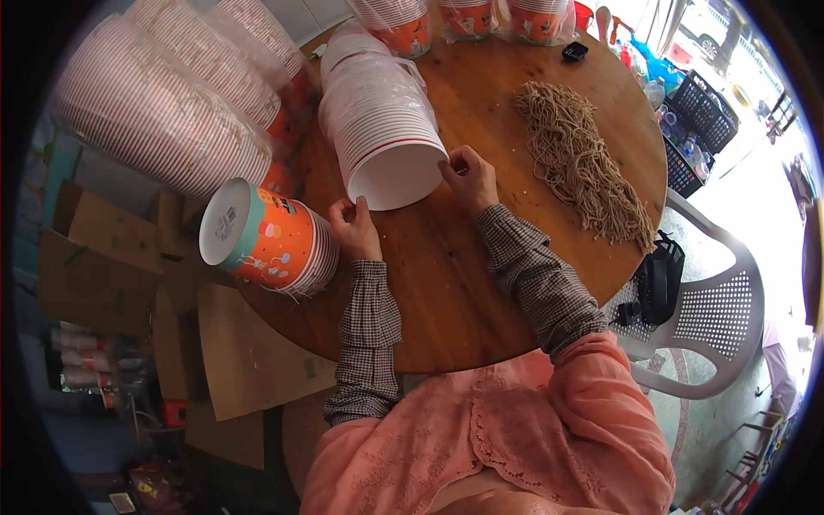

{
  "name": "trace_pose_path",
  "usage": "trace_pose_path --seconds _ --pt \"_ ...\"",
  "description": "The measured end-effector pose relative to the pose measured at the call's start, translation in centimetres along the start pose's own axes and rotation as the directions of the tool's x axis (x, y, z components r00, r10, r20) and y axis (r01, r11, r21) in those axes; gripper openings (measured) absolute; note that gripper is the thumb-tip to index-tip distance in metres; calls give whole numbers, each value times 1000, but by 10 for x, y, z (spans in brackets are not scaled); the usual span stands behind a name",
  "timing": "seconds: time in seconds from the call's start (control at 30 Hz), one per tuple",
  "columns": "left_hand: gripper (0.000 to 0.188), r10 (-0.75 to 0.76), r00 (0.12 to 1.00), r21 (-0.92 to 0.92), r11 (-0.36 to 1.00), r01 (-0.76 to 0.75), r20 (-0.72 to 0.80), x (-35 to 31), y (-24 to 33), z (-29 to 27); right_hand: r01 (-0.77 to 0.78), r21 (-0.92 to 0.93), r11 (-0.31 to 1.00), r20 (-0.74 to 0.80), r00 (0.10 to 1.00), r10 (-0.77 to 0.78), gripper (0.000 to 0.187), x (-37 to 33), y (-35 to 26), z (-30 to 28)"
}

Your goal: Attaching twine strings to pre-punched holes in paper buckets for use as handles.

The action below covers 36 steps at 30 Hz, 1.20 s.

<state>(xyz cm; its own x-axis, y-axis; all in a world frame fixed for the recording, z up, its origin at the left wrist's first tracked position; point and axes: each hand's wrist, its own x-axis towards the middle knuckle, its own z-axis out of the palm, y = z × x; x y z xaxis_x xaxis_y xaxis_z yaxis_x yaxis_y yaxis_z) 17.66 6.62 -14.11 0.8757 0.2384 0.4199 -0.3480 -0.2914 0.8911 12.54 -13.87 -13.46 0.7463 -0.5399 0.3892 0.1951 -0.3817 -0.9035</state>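
Note:
A long stack of nested white paper buckets (399, 176) lies on its side on the round wooden table, its open mouth facing me. Clear plastic wrap (365, 64) covers its far part. At the lower left of the mouth, my left hand (356, 232) is closed, thumb and fingers pinching the rim. My right hand (470, 178) pinches the same rim from the right side. Left of my left hand, a shorter stack of orange and green printed paper buckets (279, 240) sits by the table edge, a bucket's base turned outward.
A bundle of tan strings (575, 159) lies on the table's right (481, 292). Wrapped bucket stacks (154, 107) crowd the far left; more printed buckets (463, 19) stand at the back. Cardboard boxes (249, 343) are below left, a white plastic chair (717, 313) at right.

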Motion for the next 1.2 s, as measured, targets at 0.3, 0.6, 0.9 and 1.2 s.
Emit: trace_pose_path --seconds 0.3,0.6,0.9,1.2 --pt "24 -38 998 -60 997 41 51 2 -9 10 -48 53 997 58 997 44 17 -4 -7 -3" --pt "38 237 963 -133 966 -221 125 -7 9 3 19 46 999 387 922 -35 22 -13 -10 -88" --pt "55 425 869 166 866 -472 252 -18 17 5 -95 -784 614 -78 995 54 16 -18 27 -137" --pt "57 512 850 115 858 -501 -123 -34 33 -16 -133 -159 978 242 955 170 15 -32 9 -95"
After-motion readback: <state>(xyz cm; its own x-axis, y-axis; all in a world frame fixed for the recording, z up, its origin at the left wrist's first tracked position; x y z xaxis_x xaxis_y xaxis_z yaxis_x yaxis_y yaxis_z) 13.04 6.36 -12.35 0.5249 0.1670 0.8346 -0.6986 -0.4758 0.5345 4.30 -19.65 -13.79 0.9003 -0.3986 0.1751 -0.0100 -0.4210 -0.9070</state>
